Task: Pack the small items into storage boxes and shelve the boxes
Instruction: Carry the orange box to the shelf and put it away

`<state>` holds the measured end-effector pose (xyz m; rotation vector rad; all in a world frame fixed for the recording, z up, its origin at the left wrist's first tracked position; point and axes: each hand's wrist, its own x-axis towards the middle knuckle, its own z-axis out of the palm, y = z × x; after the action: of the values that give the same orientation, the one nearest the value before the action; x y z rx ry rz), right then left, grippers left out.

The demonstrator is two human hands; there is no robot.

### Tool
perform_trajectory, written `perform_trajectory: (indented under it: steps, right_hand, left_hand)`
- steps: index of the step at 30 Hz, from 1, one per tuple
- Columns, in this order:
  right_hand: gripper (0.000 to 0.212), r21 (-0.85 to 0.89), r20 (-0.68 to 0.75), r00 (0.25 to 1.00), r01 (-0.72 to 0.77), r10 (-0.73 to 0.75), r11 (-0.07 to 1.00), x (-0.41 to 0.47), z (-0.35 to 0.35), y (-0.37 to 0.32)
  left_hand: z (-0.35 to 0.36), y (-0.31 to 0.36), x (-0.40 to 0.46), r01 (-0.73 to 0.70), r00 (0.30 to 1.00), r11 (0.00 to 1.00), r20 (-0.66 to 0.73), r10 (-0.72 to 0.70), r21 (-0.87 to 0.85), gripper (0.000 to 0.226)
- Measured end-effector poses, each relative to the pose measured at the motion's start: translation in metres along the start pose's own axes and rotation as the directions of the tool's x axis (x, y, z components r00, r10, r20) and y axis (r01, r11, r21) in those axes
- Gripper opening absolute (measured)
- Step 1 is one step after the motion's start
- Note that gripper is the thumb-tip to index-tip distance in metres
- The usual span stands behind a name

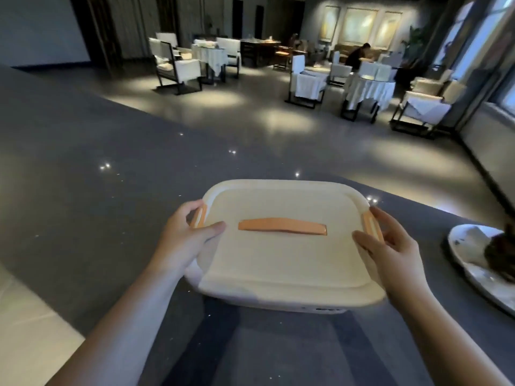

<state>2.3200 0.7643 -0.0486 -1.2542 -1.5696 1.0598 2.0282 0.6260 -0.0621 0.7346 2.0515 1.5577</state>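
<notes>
— Can you tell what's in the storage box (pixel 281 263)?
— No, the lid covers it all.
— And that white dish (pixel 473 263) on the right of the worktop (pixel 83 190)?
— Cut off by the edge; the dark lump (pixel 500 254) on it is too blurred to name.

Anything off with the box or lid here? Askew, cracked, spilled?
Nothing stands out. The cream lid sits flat and square on the storage box, orange handle lying flat, left hand and right hand at the side clips. No cracks or spills visible on the grey counter.
</notes>
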Motion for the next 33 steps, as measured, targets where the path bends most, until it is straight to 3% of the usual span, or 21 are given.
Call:
perform_trajectory:
  steps: [6, 11, 15, 19, 22, 28, 33]
  right_hand:
    - [0.054, 0.055, 0.297, 0.951, 0.074, -0.087, 0.996, -0.023, 0.119, -0.029]
    - [0.053, 0.058, 0.542, 0.823, 0.166, -0.171, 0.984, -0.066, 0.240, -0.073]
    - [0.053, 0.085, 0.729, 0.653, 0.211, -0.205, 0.974, -0.122, 0.343, -0.110]
    - [0.052, 0.161, 0.844, 0.469, 0.241, -0.260, 0.957, -0.191, 0.441, -0.145]
    - [0.053, 0.227, 0.866, 0.398, 0.228, -0.303, 0.947, -0.238, 0.500, -0.165]
    - [0.055, 0.285, 0.934, 0.136, 0.269, -0.329, 0.920, -0.310, 0.605, -0.197]
    - [0.053, 0.319, 0.948, -0.101, 0.264, -0.303, 0.910, -0.379, 0.693, -0.215]
  left_hand:
    - [-0.127, -0.023, -0.030, 0.081, 0.956, 0.997, -0.283, -0.075, 0.007, 0.066]
    - [-0.243, -0.059, -0.074, 0.172, 0.843, 0.985, -0.520, -0.140, 0.014, 0.060]
    - [-0.339, -0.091, -0.114, 0.280, 0.701, 0.960, -0.679, -0.217, -0.018, 0.069]
    - [-0.429, -0.122, -0.156, 0.332, 0.557, 0.943, -0.809, -0.189, 0.008, 0.071]
    - [-0.480, -0.140, -0.184, 0.373, 0.443, 0.928, -0.874, -0.201, -0.025, 0.070]
    - [-0.536, -0.171, -0.230, 0.402, 0.178, 0.894, -0.941, -0.287, -0.197, 0.070]
    - [-0.555, -0.196, -0.259, 0.395, -0.091, 0.843, -0.929, -0.359, -0.365, 0.072]
